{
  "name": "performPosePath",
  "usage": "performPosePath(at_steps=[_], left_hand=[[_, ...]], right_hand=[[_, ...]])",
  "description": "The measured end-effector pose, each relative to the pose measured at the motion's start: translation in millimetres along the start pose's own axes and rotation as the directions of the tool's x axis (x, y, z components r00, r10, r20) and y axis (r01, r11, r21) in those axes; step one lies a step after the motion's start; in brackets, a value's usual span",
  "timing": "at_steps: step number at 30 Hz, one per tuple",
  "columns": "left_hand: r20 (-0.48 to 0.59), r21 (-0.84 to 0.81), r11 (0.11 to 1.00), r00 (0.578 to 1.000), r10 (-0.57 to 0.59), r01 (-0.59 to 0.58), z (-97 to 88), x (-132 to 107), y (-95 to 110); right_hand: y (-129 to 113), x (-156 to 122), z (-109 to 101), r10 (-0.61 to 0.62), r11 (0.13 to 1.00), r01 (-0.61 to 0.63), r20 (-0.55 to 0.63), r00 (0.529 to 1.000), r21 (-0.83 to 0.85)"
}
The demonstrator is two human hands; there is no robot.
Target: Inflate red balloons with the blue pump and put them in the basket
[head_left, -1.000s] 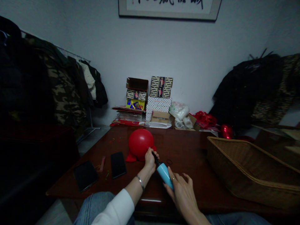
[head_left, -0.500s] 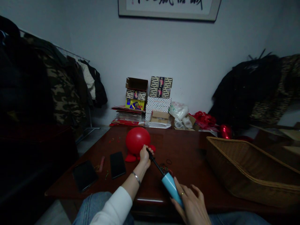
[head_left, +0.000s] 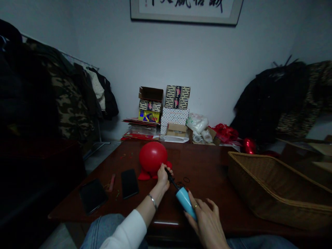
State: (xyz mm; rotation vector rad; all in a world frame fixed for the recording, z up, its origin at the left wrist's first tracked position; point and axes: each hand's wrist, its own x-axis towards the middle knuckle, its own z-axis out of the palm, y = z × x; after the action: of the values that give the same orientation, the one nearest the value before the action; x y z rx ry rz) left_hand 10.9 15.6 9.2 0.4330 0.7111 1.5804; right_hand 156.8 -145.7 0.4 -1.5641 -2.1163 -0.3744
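Observation:
My left hand (head_left: 164, 176) is closed around the black end of a balloon pump, right against a large inflated red balloon (head_left: 153, 157). The balloon's neck is hidden by the fingers. From that hand a short black rod (head_left: 174, 184) runs down to the pump's light-blue barrel (head_left: 186, 203). My right hand (head_left: 206, 219) grips the barrel near its lower end, thumb on one side and fingers along the other. Small red balloons (head_left: 144, 176) lie under and beside the big one. Several thin loops, one a dark band (head_left: 186, 180), lie behind the pump.
Two dark, flat devices, a phone-like one (head_left: 129, 183) and a wider one (head_left: 93, 195), lie on the brown table (head_left: 207, 166) at left. Between them is a small reddish stick (head_left: 112, 182). A wicker basket (head_left: 261, 193) stands at right. Boxes (head_left: 175, 119) are stacked beyond the table.
My right hand has pushed the blue barrel up and left towards my left hand, so less of the black rod shows. My left hand keeps its grip beside the balloon.

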Motion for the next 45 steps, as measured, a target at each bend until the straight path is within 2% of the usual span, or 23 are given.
performPosePath(at_steps=[7,12,16,24,30,35,40,45], left_hand=[[-0.010,-0.005,0.999,0.999,-0.049,0.049,3.8,-9.6,-10.2],[-0.013,-0.004,0.999,0.999,-0.047,0.047,4.0,-9.5,-9.4],[-0.009,0.001,0.999,0.999,-0.033,0.033,4.0,-9.0,-8.2],[0.005,0.023,1.000,1.000,0.002,-0.002,0.9,0.5,1.3],[-0.020,-0.004,0.999,0.999,0.041,-0.041,-1.7,9.3,14.0],[-0.029,-0.012,1.000,0.999,0.029,-0.029,-3.3,11.2,12.1],[-0.030,-0.015,1.000,0.999,0.019,-0.019,-3.0,8.3,5.7],[-0.012,0.016,1.000,1.000,0.005,-0.005,0.8,-2.4,-2.8]], right_hand=[[-10.2,24.3,3.3,0.048,0.998,-0.046,0.049,0.998,-0.042],[-12.0,24.1,3.3,0.061,0.998,-0.060,0.059,0.996,-0.027],[-11.3,20.9,3.9,0.054,0.999,-0.054,0.024,0.998,-0.006],[-3.3,2.6,4.6,-0.002,1.000,0.003,-0.030,1.000,0.008],[17.2,-25.2,-0.7,-0.088,0.996,0.088,-0.046,0.995,-0.002],[26.5,-36.2,-2.2,-0.128,0.992,0.127,-0.047,0.991,-0.028],[15.1,-23.7,-2.0,-0.079,0.996,0.075,-0.091,0.993,-0.042],[-1.5,4.8,-0.7,0.002,1.000,-0.002,-0.012,1.000,-0.019]])
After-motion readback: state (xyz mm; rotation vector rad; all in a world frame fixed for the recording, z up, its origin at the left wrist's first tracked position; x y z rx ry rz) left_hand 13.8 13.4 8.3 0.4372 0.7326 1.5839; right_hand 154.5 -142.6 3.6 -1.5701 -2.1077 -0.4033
